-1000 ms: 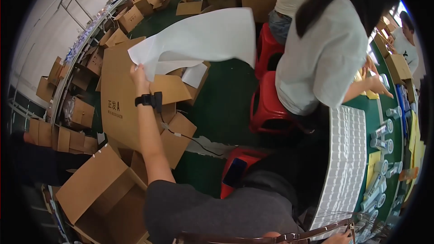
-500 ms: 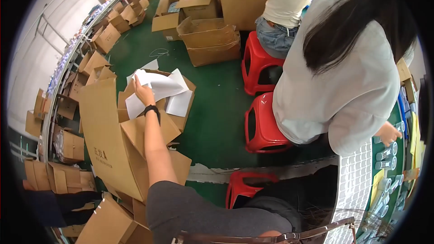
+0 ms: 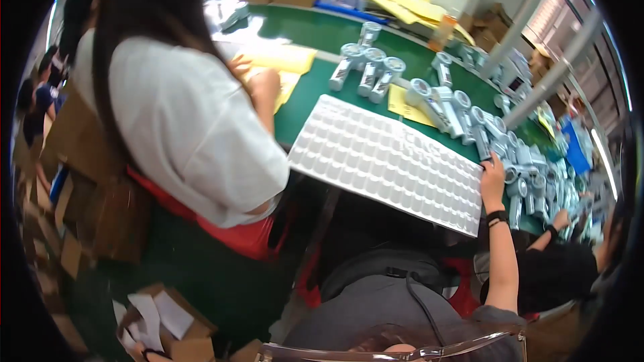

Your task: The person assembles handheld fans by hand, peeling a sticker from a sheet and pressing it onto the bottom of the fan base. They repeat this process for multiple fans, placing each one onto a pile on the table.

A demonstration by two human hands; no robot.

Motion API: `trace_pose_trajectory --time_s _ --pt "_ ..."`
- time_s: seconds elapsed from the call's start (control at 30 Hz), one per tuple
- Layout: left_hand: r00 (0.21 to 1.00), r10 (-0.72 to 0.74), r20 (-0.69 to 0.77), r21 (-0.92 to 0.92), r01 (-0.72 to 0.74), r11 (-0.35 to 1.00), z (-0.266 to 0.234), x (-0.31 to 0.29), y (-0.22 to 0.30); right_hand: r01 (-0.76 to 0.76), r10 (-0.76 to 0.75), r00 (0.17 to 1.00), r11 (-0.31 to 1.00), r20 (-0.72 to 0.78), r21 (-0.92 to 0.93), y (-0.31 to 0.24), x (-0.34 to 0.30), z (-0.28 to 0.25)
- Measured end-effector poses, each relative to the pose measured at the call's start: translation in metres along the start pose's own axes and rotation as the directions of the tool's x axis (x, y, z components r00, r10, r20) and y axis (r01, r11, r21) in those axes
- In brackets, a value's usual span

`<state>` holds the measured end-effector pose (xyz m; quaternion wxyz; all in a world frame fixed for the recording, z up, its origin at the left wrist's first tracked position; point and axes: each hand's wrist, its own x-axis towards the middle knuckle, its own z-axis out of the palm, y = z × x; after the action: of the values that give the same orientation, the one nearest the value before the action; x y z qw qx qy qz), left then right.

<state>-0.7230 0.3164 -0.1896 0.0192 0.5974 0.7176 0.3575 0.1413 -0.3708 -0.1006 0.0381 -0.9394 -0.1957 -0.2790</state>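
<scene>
Reaching both ways: far lower left, my left hand [image 3: 139, 352] is at the cardboard box [image 3: 194, 350] with loose white sheets [image 3: 174, 315] in it; frame edge cuts the hand, so can't tell if the fingers are spread or pinching paper. Next, a co-worker in a white shirt [image 3: 181, 121] at the green table [image 3: 305, 104], a hand by a yellow sheet [image 3: 292, 60]. Then the white moulded tray [image 3: 382, 161], rows of pockets facing up, near edge overhanging the table. At its right corner, my right hand [image 3: 493, 177], fingers bent beside a grey round-headed tube [image 3: 481, 139]; can't tell whether they pinch tube, tray edge or neither. More tubes [image 3: 530, 157] heaped further right. Step in hand, my guess: getting paper with the left, minding the tray with the right. Next move seems to call for a clean pinch on one sheet, lifted clear of the box, right hand bracing the tray
</scene>
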Motion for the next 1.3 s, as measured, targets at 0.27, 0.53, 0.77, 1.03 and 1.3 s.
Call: trace_pose_trajectory --time_s 0.27,0.53,0.77,1.03,1.3 --pt "0.212 0.109 0.971 -0.136 0.114 0.984 0.024 -0.147 0.240 -0.085 0.092 0.995 0.987 -0.045 0.136 -0.047 0.005 -0.040" --pt "-0.459 0.888 -0.026 -0.824 0.512 0.241 -0.027 -0.359 0.607 -0.214 0.233 0.972 0.883 0.005 0.417 -0.072 -0.009 -0.022" --pt "-0.403 0.815 -0.416 -0.497 0.851 0.167 -0.093 -0.416 0.729 -0.295 0.301 0.952 0.855 0.055 0.426 -0.088 0.002 -0.032" --pt "-0.584 0.692 -0.425 -0.204 0.806 0.555 -0.122 -0.413 0.810 -0.287 0.284 0.956 0.858 0.073 0.425 -0.082 0.005 -0.031" --pt "-0.607 0.686 -0.402 -0.868 0.492 -0.074 -0.064 -0.474 0.862 -0.314 0.315 0.944 0.759 0.100 0.570 -0.085 0.005 -0.027"
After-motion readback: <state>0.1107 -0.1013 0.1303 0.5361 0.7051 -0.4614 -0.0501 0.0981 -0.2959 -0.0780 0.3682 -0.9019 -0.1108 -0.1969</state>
